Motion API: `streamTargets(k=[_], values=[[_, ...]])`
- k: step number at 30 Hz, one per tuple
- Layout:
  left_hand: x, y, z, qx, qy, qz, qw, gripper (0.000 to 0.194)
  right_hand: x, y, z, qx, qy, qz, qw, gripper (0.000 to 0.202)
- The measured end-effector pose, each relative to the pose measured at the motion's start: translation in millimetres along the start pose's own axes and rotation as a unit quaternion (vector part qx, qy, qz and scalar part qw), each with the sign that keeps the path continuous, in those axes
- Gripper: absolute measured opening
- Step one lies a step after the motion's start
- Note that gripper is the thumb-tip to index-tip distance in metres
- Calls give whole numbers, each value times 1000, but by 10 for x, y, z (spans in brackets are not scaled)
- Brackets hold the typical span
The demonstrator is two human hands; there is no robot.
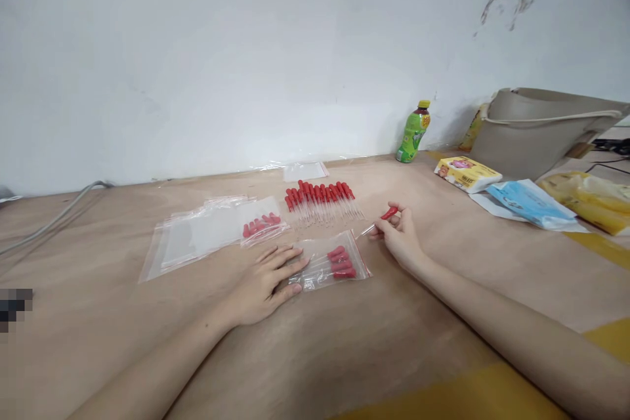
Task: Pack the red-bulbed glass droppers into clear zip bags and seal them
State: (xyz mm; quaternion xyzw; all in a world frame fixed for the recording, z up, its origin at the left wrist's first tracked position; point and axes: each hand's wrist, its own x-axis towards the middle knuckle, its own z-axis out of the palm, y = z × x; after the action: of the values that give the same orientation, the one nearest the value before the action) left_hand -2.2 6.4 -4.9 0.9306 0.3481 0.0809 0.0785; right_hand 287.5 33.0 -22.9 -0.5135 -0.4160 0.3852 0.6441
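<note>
My left hand (273,279) lies flat, fingers spread, on the left end of a clear zip bag (315,283). Inside that bag are several droppers with red rubber bulbs (342,262). Just right of the bag's opening, my right hand (398,236) pinches one red-bulbed glass dropper (388,213), its clear tube pointing left toward the bag. Behind the bag, a row of loose droppers (319,195) lies with red bulbs toward the wall. To the left rests a filled bag with red bulbs (260,224) showing, beside overlapping flat zip bags (197,236).
Against the wall are another flat bag (305,172) and a green drink bottle (413,132). On the right sit a yellow tissue pack (466,174), a blue packet (534,203), yellow plastic packaging (588,197) and a grey bin (531,134). A grey cable (63,220) runs along the left.
</note>
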Motion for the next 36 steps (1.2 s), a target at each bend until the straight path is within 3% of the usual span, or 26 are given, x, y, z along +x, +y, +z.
streamTargets(k=[7, 17, 22, 25, 32, 36], values=[[9, -8, 7, -1, 9, 9, 1000, 43, -117, 17, 73, 36, -103, 35, 993, 43], [9, -2, 11, -6, 22, 12, 1000, 42, -52, 35, -74, 16, -150, 63, 987, 34], [1, -13, 26, -7, 24, 6, 1000, 45, 37, -45, -226, -161, -299, 3, 941, 30], [3, -9, 21, -9, 29, 6, 1000, 47, 50, -112, -234, -194, -354, -51, 913, 27], [20, 22, -11, -5, 25, 4, 1000, 47, 13, -91, -65, -195, -329, -27, 924, 28], [16, 18, -7, -8, 27, 4, 1000, 47, 61, -72, -101, -204, -356, -27, 911, 30]])
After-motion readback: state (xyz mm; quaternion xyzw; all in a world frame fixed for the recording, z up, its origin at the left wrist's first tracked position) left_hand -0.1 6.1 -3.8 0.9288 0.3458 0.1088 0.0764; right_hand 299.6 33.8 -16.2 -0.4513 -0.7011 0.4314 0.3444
